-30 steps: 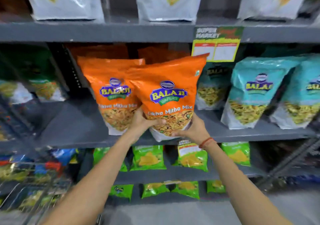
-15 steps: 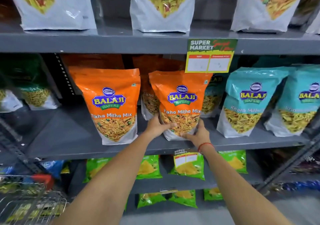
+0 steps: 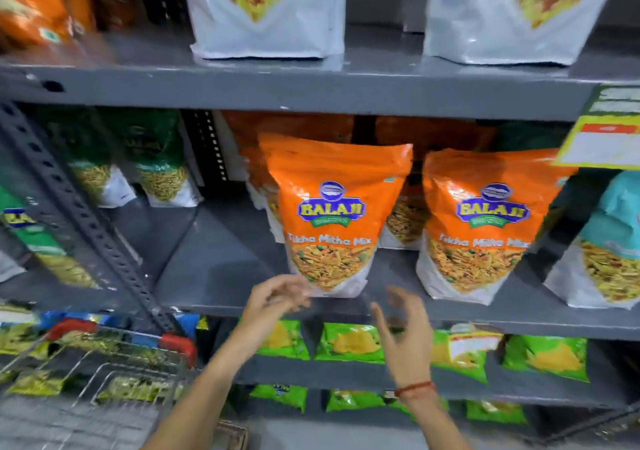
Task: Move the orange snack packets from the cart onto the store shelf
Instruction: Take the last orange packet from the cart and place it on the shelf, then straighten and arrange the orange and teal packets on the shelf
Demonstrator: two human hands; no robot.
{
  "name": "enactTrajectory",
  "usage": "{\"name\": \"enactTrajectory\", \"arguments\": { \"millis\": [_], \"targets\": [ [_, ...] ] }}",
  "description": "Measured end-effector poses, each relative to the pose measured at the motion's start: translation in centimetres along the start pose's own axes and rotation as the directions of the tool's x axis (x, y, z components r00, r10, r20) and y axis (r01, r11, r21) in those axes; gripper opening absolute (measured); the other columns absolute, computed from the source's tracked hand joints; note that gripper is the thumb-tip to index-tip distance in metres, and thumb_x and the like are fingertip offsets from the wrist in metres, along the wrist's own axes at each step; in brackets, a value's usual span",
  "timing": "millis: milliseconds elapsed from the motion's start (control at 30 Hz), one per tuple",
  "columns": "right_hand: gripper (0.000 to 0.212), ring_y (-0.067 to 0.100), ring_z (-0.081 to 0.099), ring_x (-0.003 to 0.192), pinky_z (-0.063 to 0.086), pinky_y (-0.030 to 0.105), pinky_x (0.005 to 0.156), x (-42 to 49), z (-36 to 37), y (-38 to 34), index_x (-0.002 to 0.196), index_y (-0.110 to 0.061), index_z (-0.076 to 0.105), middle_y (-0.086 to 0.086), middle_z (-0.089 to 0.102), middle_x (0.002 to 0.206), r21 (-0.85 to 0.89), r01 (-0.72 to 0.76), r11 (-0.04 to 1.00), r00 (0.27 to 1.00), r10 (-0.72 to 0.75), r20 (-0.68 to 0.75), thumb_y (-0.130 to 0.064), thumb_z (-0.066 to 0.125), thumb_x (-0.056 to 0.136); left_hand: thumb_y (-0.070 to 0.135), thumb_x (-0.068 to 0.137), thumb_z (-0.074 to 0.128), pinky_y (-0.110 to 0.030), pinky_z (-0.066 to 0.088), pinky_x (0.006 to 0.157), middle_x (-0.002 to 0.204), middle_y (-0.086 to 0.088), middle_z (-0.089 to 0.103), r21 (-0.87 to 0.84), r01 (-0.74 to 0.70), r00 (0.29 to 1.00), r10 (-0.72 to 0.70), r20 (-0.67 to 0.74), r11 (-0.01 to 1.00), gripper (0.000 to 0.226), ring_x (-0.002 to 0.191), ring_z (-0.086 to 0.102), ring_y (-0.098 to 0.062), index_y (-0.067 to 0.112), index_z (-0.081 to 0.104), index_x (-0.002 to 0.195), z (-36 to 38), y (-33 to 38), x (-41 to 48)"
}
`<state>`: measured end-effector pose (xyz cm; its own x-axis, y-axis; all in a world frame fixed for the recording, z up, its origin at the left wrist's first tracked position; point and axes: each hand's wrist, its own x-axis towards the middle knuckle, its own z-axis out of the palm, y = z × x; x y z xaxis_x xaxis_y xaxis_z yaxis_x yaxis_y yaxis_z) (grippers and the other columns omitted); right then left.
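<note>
Two orange Balaji snack packets stand upright at the front of the grey middle shelf (image 3: 214, 262): one in the centre (image 3: 334, 214) and one to its right (image 3: 485, 224), with more orange packets dim behind them. My left hand (image 3: 273, 302) hovers open just below and left of the centre packet, holding nothing. My right hand (image 3: 403, 338) is open too, blurred, in front of the shelf edge below the gap between the two packets. The wire cart (image 3: 114, 363) with red handle ends sits at the lower left.
White pouches stand on the shelf above, green packets at the left and on the lower shelves (image 3: 349, 342), teal packets (image 3: 609, 241) at the far right. A slotted grey upright (image 3: 79, 214) slants across the left. A yellow price tag (image 3: 606, 137) hangs at the right.
Both hands have let go of the right orange packet, which now stands on the shelf, and drawn back and down, open. The view has swung left toward the cart.
</note>
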<state>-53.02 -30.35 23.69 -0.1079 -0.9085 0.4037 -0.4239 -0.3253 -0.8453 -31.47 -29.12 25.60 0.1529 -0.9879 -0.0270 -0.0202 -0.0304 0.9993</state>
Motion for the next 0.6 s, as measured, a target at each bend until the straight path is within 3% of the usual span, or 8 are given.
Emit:
{"name": "enactTrajectory", "arguments": {
  "millis": [100, 167, 233, 333, 467, 600],
  "targets": [
    [0.026, 0.019, 0.06, 0.098, 0.052, 0.04, 0.082, -1.2, 4.8, -3.3, 0.11, -0.017, 0.058, -0.001, 0.062, 0.107, 0.057, 0.06, 0.997, 0.979, -0.07, 0.194, -0.026, 0.06, 0.086, 0.016, 0.082, 0.065, -0.016, 0.054, 0.065, 0.081, 0.008, 0.076, -0.06, -0.02, 0.982, 0.009, -0.187, 0.998, 0.014, 0.076, 0.07, -0.008, 0.02, 0.069, 0.095, -4.1, -0.9, 3.0],
    [0.033, 0.017, 0.055, 0.112, 0.047, 0.036, 0.095, -1.5, 9.2, -5.6, 0.118, -0.017, 0.054, -0.002, 0.059, 0.119, 0.078, 0.067, 0.995, 0.947, -0.088, 0.31, -0.033, 0.052, 0.089, 0.013, 0.089, 0.056, -0.017, 0.052, 0.071, 0.094, 0.011, 0.072, -0.068, -0.016, 0.968, -0.001, -0.25, 0.998, 0.017, 0.087, 0.065, -0.006, 0.021, 0.064, 0.101, -6.9, -1.9, 5.6],
    [0.043, 0.016, 0.043, 0.128, 0.029, 0.022, 0.11, -1.4, 12.5, -6.4, 0.131, -0.013, 0.045, 0.002, 0.049, 0.135, 0.024, 0.092, 0.995, 0.901, -0.093, 0.423, -0.033, 0.048, 0.093, 0.015, 0.091, 0.052, -0.027, 0.047, 0.089, 0.116, 0.002, 0.063, -0.003, 0.005, 0.97, -0.006, -0.242, 1.0, 0.023, 0.102, 0.058, -0.009, 0.022, 0.058, 0.113, -8.1, -3.0, 8.0],
    [0.053, 0.014, 0.017, 0.143, -0.002, 0.0, 0.105, -0.6, 17.3, -6.7, 0.143, -0.011, 0.022, 0.006, 0.02, 0.154, -0.053, 0.11, 0.993, 0.852, -0.067, 0.519, -0.028, 0.041, 0.096, 0.019, 0.093, 0.05, -0.024, 0.037, 0.095, 0.131, -0.004, 0.052, 0.154, 0.005, 0.98, 0.026, -0.195, 0.988, 0.035, 0.113, 0.049, -0.008, 0.015, 0.048, 0.128, -9.8, -4.1, 11.7],
    [0.056, 0.019, 0.005, 0.145, 0.0, 0.014, 0.111, 1.3, 21.0, -5.7, 0.145, -0.009, 0.009, 0.011, 0.007, 0.157, -0.157, 0.029, 0.987, 0.864, 0.054, 0.5, -0.02, 0.036, 0.097, 0.019, 0.094, 0.047, -0.019, 0.033, 0.098, 0.137, -0.007, 0.051, 0.287, -0.024, 0.991, 0.061, -0.121, 0.958, 0.039, 0.121, 0.045, -0.01, 0.011, 0.044, 0.132, -9.7, -4.2, 15.9],
    [0.06, 0.025, -0.003, 0.146, -0.001, 0.023, 0.115, 2.4, 22.2, -5.1, 0.145, -0.007, 0.001, 0.016, -0.004, 0.157, -0.258, -0.019, 0.966, 0.888, 0.134, 0.439, -0.016, 0.035, 0.097, 0.022, 0.095, 0.044, -0.027, 0.038, 0.1, 0.133, -0.011, 0.055, 0.306, -0.092, 0.996, 0.087, 0.033, 0.948, 0.037, 0.122, 0.05, -0.02, 0.009, 0.046, 0.131, -8.3, -3.9, 17.7]
  ]
}}
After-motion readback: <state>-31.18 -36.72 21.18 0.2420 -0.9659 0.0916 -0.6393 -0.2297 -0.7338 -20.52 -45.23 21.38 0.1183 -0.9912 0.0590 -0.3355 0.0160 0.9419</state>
